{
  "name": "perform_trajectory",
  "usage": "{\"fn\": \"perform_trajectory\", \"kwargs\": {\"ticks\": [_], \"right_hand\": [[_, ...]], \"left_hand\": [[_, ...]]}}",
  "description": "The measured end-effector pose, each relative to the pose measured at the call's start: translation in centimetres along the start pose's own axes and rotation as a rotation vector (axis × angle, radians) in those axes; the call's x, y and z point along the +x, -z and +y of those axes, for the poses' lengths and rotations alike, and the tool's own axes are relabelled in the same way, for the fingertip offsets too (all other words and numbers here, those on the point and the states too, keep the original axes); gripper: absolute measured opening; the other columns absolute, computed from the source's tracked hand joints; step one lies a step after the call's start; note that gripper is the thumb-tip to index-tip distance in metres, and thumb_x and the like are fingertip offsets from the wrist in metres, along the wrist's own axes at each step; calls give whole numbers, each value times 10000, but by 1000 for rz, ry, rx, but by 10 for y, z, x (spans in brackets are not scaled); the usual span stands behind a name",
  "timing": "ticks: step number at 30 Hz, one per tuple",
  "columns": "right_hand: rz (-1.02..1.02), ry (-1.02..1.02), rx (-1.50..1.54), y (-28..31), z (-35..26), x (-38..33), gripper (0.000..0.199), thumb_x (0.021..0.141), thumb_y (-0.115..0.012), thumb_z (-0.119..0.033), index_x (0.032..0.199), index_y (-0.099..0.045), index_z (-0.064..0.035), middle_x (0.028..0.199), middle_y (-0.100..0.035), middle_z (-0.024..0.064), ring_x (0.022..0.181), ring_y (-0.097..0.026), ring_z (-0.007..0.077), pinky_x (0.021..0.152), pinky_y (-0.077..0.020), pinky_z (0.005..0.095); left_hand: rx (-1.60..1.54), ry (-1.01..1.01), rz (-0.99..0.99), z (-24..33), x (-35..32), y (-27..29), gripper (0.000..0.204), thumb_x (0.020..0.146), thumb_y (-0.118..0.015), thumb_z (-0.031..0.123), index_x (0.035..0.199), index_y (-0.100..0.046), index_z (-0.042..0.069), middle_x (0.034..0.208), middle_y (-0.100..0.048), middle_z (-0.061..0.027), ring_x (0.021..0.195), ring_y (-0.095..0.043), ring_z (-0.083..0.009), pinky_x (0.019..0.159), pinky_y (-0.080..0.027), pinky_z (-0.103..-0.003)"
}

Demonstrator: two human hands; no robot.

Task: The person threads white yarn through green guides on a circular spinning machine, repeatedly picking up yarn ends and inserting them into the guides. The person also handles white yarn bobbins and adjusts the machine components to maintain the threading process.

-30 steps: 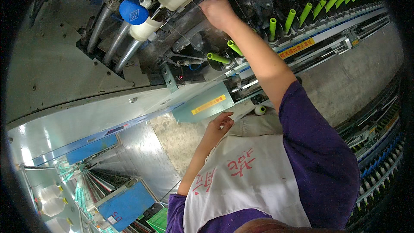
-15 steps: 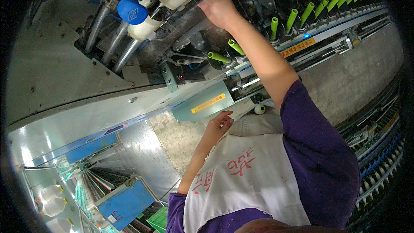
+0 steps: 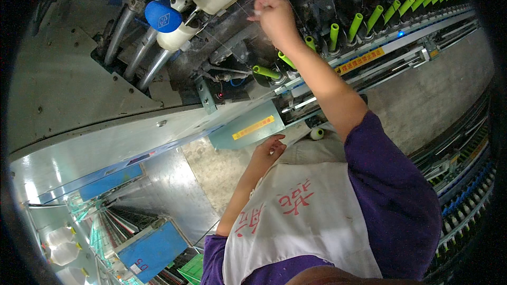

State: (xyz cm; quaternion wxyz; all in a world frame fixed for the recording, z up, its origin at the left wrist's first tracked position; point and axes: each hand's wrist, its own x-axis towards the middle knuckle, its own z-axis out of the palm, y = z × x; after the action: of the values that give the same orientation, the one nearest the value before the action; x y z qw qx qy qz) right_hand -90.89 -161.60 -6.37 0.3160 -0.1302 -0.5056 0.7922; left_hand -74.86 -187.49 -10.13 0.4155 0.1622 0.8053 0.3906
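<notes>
Many green tubes (image 3: 356, 27) stand nearby — right forearm (image 3: 325, 82) partly hiding two.

Glare whitens the pale panel (image 3: 105, 143) at left; straight edges curve toward a black, vignetted rim.

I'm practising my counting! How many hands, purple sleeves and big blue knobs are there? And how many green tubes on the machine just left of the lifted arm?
Hands (right, left): 2
Purple sleeves: 2
Big blue knob: 1
Green tubes just left of the lifted arm: 2
Total: 7
</notes>
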Motion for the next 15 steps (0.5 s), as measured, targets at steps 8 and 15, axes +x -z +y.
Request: {"fn": "perform_trajectory", "kwargs": {"ticks": [8, 15], "right_hand": [[-192, 416, -571, 90, 8, -91, 123, 746, -459, 54, 649, -399, 9, 656, -402, 91, 604, -482, 220, 590, -420, 297], [-414, 166, -1608, 223, 45, -169, 285, 821, -506, -92, 1103, -545, -74, 986, -581, 150, 824, -598, 302, 671, -484, 383]], "left_hand": [[31, -55, -7, -1, 7, 3, 296, 833, -608, 120, 1114, -540, 58, 830, -622, -81, 767, -596, -177, 707, -463, -286], [121, -138, -33, 0, 16, 8, 292, 846, -595, 157, 1115, -537, 58, 850, -631, -95, 783, -604, -194, 717, -469, -303]]}}
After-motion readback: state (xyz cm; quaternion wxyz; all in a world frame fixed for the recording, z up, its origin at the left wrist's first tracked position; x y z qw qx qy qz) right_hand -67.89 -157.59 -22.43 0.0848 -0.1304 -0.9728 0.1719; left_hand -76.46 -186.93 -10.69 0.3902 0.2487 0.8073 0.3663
